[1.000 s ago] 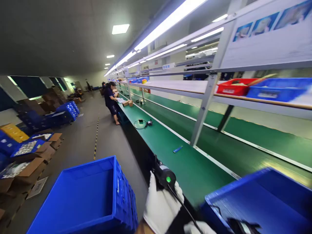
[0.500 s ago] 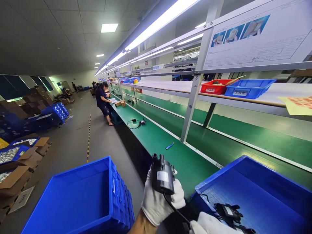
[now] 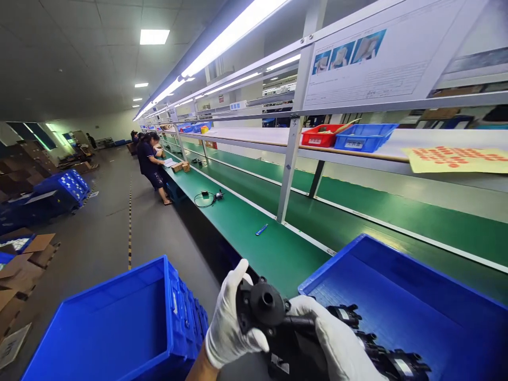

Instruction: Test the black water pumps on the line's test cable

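Note:
Both of my hands wear white gloves and grip one small black pump (image 3: 264, 309) at the bottom centre, in front of the green bench (image 3: 254, 238). My left hand (image 3: 228, 325) wraps its body from the left. My right hand (image 3: 333, 341) holds it from the right, over the near corner of a blue tray (image 3: 416, 307). The pump's round port faces me. More black pumps (image 3: 381, 354) with cords lie in that tray beside my right hand.
An empty blue crate (image 3: 115, 323) stands on a stack at the lower left. A blue pen-like item (image 3: 261, 229) and a black corded part (image 3: 208, 198) lie further along the bench. People (image 3: 151, 164) work at the far end. Red and blue bins (image 3: 349, 136) sit on the shelf; cardboard boxes (image 3: 24, 259) on the floor.
The view has swung right and down. The pump has turned so that its port faces me, and my right hand has come up from the tray's edge and closed on it.

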A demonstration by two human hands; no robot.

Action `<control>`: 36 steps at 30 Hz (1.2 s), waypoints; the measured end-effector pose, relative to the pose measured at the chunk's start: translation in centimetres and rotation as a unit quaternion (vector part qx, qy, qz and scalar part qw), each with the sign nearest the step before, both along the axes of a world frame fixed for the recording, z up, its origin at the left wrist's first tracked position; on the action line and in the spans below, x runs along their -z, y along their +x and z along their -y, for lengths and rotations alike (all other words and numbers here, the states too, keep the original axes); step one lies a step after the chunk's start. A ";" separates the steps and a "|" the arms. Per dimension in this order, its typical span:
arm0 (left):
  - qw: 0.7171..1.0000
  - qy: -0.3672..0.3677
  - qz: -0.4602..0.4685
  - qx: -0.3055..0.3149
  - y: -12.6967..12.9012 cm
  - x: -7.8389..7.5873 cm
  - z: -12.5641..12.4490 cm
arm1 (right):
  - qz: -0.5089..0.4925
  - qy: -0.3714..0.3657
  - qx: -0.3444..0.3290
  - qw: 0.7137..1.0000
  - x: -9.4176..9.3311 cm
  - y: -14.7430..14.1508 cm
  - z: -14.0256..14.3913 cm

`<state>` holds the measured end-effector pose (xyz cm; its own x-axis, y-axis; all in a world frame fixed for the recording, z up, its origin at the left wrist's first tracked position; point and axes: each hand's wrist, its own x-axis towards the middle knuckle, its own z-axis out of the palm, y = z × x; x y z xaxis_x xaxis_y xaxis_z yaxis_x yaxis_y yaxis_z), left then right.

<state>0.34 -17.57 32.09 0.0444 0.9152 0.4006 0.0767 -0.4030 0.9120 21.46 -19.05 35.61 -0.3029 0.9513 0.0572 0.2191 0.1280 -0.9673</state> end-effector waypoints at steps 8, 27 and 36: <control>0.993 0.086 -0.064 -0.046 -0.4 1.2 0.3 | 0.017 0.022 -0.035 0.999 -0.1 -0.4 -0.7; 0.991 0.104 -0.076 -0.021 0.0 1.5 -1.1 | 0.044 0.017 -0.052 0.998 -0.2 0.4 -1.0; 0.993 0.073 -0.093 -0.025 0.2 1.0 -1.1 | 0.046 -0.027 -0.020 0.998 0.8 0.1 -2.4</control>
